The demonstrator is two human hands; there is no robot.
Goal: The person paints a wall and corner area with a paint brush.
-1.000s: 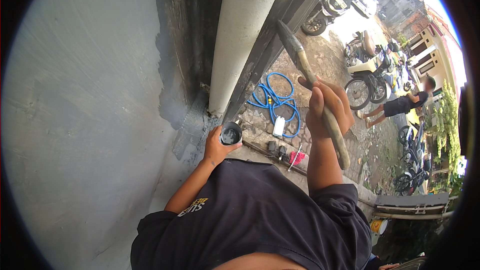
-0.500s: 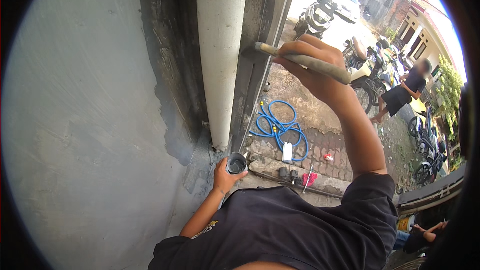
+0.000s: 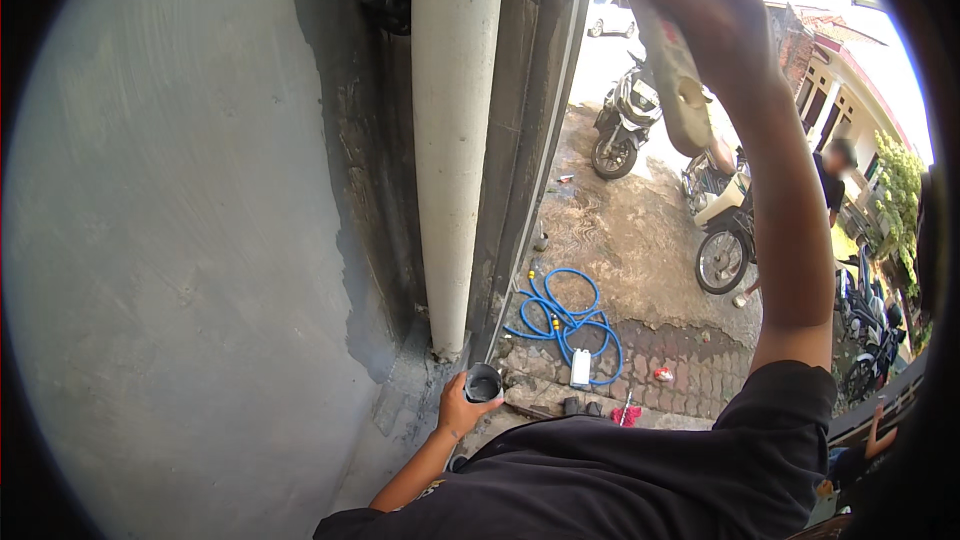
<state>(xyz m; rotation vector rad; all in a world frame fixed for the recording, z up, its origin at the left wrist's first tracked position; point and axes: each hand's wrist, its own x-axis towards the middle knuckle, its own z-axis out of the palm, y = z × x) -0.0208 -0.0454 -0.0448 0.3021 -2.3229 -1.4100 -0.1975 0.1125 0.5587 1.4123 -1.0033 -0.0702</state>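
Note:
My left hand is wrapped round a small grey cup with dark grey paint inside, low by the foot of the white pipe. Raised high at the upper edge of the view, my right hand grips a paintbrush. The pale, worn handle of the paintbrush points down out of the fist, with a hole near its end. Its bristles are hidden or out of the picture. Nearest to my right hand is the top of the dark grey wall edge.
A grey wall fills the left side, its painted border ragged beside the pipe. On the ground to the right lie a coiled blue hose and a white container. Motorcycles and a person are farther off.
My right hand has gone up with the paintbrush, from mid-height on the wall edge to the top of the view. My left hand keeps its hold on the cup.

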